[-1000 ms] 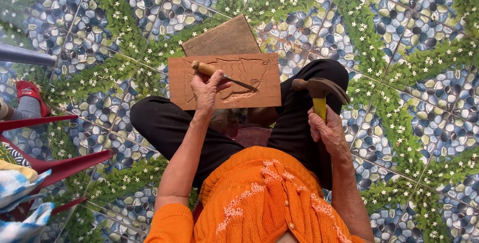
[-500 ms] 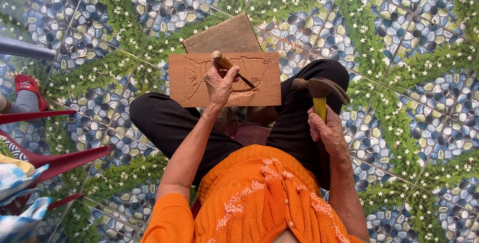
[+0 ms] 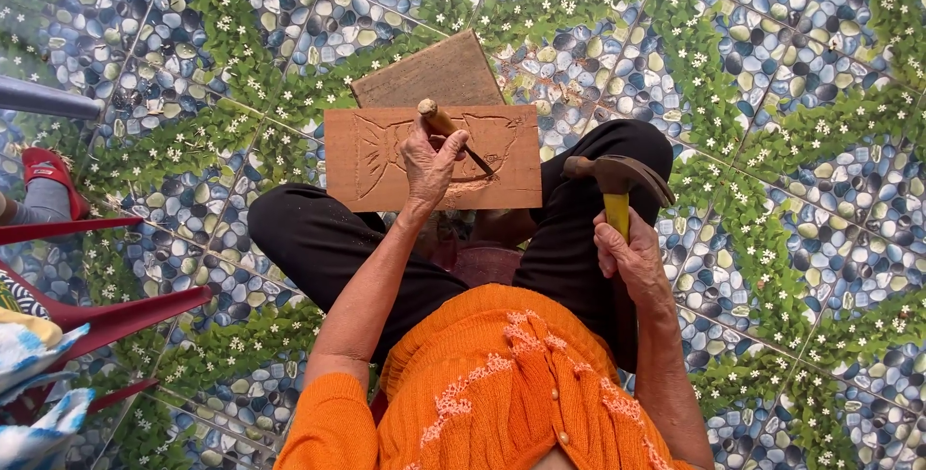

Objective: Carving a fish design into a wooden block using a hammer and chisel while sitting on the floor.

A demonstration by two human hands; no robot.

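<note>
At centre frame we see the left hand (image 3: 431,157), fingers closed round a stiff wooden-handled chisel (image 3: 446,129), on the rigid, light carved board (image 3: 386,160) across the lap; the right hand (image 3: 632,256) grips the head-heavy hammer (image 3: 617,184) low on its yellow handle.

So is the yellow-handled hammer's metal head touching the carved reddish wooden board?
Apart. The head view shows the hammer, in the right hand, above the black-trousered knee, right of the board.
</note>
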